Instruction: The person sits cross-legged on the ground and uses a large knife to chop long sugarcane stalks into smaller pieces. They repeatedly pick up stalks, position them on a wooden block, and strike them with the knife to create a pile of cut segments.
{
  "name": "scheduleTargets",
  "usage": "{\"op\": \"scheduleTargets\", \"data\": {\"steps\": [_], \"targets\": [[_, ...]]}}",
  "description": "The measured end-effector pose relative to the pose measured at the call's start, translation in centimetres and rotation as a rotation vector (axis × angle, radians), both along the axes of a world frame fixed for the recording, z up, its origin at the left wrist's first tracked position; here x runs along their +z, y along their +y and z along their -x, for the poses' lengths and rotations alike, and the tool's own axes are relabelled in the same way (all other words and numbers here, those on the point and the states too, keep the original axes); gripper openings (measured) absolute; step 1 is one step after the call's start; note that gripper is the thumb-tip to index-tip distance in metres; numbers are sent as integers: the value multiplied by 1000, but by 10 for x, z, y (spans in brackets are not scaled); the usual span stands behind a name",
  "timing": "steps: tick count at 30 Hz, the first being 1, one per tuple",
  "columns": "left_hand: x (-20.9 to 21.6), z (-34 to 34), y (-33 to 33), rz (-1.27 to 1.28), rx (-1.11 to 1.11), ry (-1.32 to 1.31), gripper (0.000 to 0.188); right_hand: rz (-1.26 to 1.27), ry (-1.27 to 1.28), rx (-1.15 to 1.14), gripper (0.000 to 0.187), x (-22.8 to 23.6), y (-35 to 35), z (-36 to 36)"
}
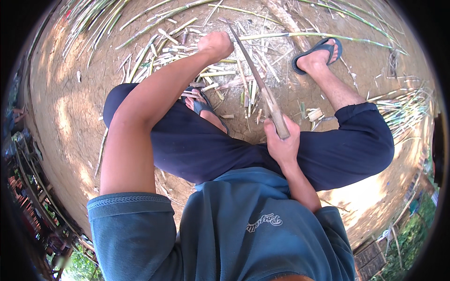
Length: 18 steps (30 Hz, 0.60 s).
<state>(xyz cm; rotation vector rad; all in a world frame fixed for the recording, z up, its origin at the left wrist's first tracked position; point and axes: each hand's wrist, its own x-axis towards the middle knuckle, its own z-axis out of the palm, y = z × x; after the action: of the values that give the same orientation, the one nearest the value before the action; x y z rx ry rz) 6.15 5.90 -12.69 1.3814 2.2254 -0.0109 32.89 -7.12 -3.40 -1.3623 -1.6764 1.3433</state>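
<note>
My right hand (284, 140) is wrapped around the wooden handle of a machete (251, 63). Its long, narrow dark blade points away from me and slightly left, with the tip beside my left fist. That left hand (216, 46) is closed at the near left end of a long green cane stalk (309, 34), which runs off to the right past my sandalled foot. The blade crosses the stalk close to the fist; whether they touch I cannot tell. Chopped cane pieces (218, 73) lie on the ground below the fist.
A thick log (286, 21) lies at the far middle. Bundles of long stalks (96, 23) rest at the far left, with a pile of thin cut stalks (405, 110) at the right. My sandalled feet (323, 54) stand either side of the chopped pieces on bare earth.
</note>
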Motion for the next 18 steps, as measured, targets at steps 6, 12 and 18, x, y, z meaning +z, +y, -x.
{"op": "scheduleTargets", "data": {"steps": [6,12,18], "targets": [[-15,4,4,19,7,32,37,33,-29,24,13,-5,23,19],[-5,1,0,65,18,31,37,88,-19,-33,11,12,-9,-14],[7,-12,6,134,14,59,34,38,-59,47,11,-33,53,35]]}}
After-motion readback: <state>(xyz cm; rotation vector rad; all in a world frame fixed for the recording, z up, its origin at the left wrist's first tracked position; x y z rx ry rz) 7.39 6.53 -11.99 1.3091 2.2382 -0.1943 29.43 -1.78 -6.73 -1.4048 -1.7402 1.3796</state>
